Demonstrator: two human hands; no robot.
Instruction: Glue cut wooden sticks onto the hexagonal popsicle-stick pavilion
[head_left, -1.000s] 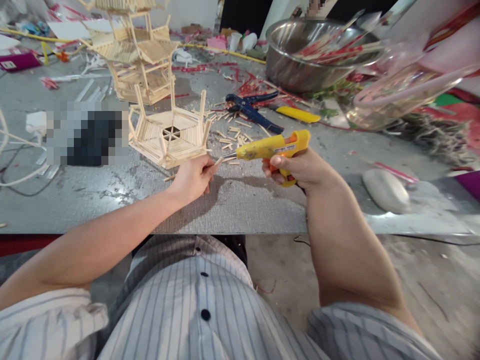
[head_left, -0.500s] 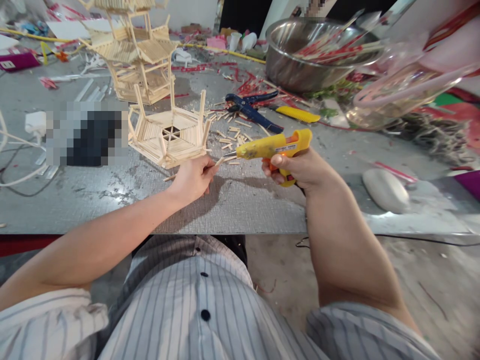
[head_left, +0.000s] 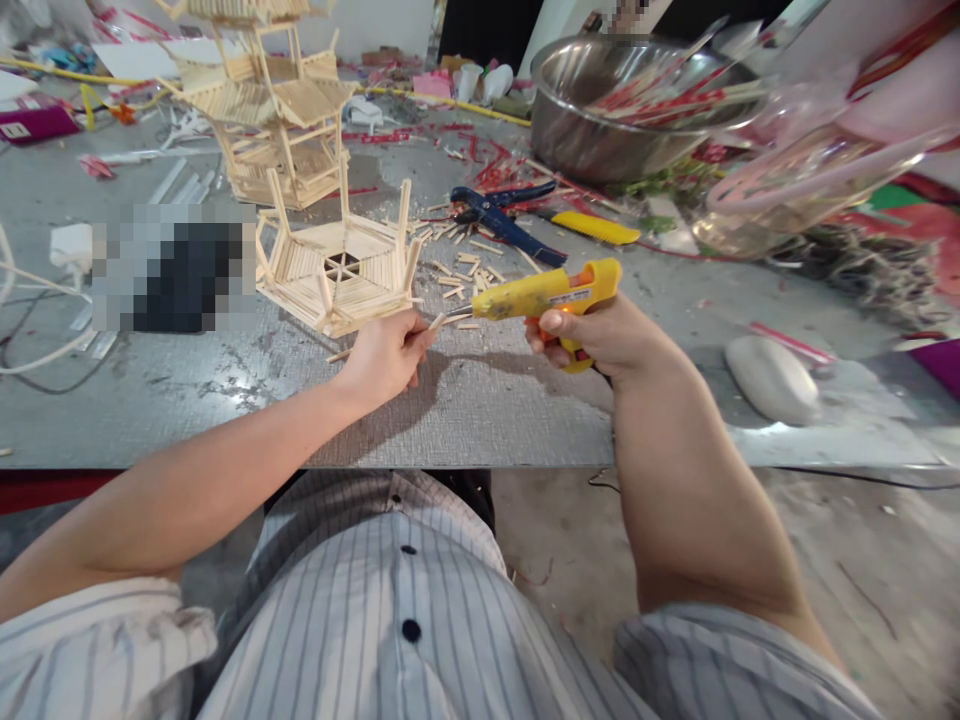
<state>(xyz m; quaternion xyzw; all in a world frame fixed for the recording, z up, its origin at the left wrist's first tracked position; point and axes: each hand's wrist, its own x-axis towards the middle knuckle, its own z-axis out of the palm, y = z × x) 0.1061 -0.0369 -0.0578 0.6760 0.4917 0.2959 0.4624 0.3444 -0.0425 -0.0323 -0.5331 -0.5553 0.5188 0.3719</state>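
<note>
My left hand (head_left: 386,355) pinches a thin wooden stick (head_left: 433,323) just above the grey table (head_left: 225,400). My right hand (head_left: 600,335) is wrapped round the grip of a yellow glue gun (head_left: 544,293), whose nozzle points left and touches the stick's tip. Right behind my left hand lies a hexagonal frame of wooden sticks (head_left: 337,268) with upright posts. Further back stands a tiered stick tower (head_left: 262,100).
Short stick pieces (head_left: 465,268) lie scattered behind the gun. Blue-handled cutters (head_left: 499,215) and a yellow knife (head_left: 592,228) lie beyond them. A steel bowl (head_left: 600,120) of red-tipped sticks and a clear container (head_left: 795,185) stand at the back right. A white oval object (head_left: 772,380) rests at right.
</note>
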